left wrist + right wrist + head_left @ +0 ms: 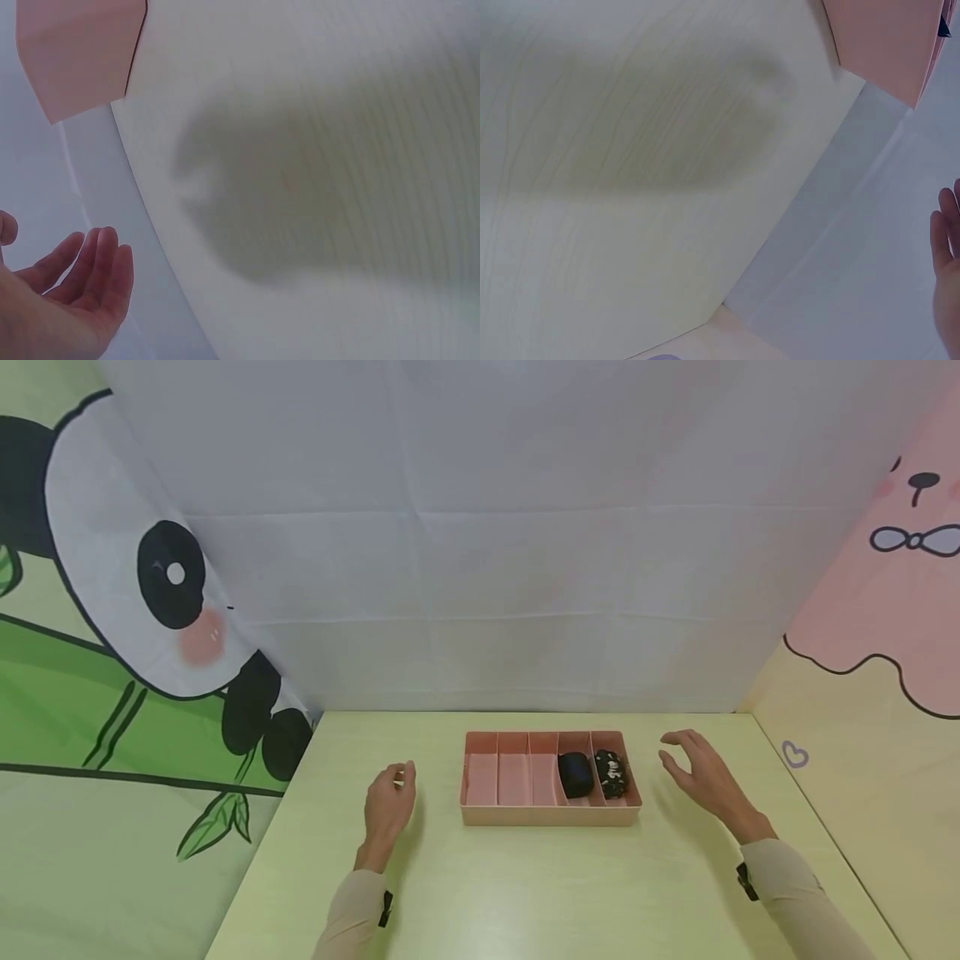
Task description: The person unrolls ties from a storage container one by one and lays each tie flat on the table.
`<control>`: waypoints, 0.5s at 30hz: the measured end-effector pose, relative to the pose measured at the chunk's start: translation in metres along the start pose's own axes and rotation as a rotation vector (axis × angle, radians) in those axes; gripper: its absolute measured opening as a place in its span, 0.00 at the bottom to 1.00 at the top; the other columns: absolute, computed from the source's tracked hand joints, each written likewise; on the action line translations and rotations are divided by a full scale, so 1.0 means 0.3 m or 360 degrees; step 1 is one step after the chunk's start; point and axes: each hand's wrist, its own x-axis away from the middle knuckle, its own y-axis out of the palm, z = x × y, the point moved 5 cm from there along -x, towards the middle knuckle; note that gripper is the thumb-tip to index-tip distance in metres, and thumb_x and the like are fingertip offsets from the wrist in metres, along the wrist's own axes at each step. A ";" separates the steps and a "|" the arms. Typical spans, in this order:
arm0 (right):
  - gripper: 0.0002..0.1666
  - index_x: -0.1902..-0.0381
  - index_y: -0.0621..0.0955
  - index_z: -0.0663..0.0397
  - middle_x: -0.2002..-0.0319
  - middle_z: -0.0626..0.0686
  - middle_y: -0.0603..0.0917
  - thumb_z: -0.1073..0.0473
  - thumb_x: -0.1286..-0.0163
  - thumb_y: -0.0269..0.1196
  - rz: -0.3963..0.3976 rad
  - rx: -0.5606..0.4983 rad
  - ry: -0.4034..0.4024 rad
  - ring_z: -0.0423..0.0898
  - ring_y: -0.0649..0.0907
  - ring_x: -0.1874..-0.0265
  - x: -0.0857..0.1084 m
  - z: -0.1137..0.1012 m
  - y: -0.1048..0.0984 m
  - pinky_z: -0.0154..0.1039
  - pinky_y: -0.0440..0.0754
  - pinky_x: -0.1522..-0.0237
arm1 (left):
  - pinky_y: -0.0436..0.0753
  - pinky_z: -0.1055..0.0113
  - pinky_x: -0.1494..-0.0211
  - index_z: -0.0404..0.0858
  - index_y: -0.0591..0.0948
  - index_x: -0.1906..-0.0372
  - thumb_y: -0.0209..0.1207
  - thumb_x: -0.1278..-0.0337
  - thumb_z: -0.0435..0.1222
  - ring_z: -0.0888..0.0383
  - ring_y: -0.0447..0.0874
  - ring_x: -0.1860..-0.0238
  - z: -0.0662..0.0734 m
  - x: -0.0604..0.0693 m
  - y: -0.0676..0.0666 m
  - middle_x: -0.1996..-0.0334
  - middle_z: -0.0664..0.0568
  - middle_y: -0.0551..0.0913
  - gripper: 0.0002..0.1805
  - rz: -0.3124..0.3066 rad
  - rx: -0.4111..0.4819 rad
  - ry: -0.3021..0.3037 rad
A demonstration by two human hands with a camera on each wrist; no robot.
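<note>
Plainly, white cloth (495,560) hangs behind the table (525,893) and pink box (551,816).

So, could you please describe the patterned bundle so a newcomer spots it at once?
On the pale yellow table stands a pink divided tray. In the head view, its rightmost compartment holds the patterned bundle, black with whitish markings. Those markings set it apart from the plain dark bundle one compartment left.

The head camera looks forward and down from farther back over the table (525,893), left hand (388,808), right hand (705,781) and whole pink box (551,816); each wrist camera looks aslant from close by its own hand, sharing one box end with the head view
</note>
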 end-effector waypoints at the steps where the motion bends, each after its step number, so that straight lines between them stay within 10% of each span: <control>1: 0.17 0.49 0.80 0.67 0.53 0.61 0.82 0.73 0.35 0.68 -0.0004 -0.0012 0.0007 0.59 0.81 0.51 -0.002 -0.001 0.004 0.56 0.74 0.51 | 0.81 0.46 0.54 0.30 0.82 0.43 0.47 0.20 0.51 0.44 0.84 0.55 0.001 -0.001 0.003 0.54 0.39 0.85 0.28 0.0001 0.0006 -0.0008; 15: 0.16 0.48 0.80 0.63 0.53 0.60 0.82 0.71 0.33 0.68 -0.0079 -0.0127 0.0062 0.58 0.81 0.54 -0.029 -0.024 0.048 0.54 0.76 0.52 | 0.83 0.51 0.57 0.32 0.85 0.47 0.49 0.21 0.50 0.47 0.85 0.60 0.018 0.005 0.047 0.59 0.42 0.87 0.26 0.0032 0.0163 -0.0069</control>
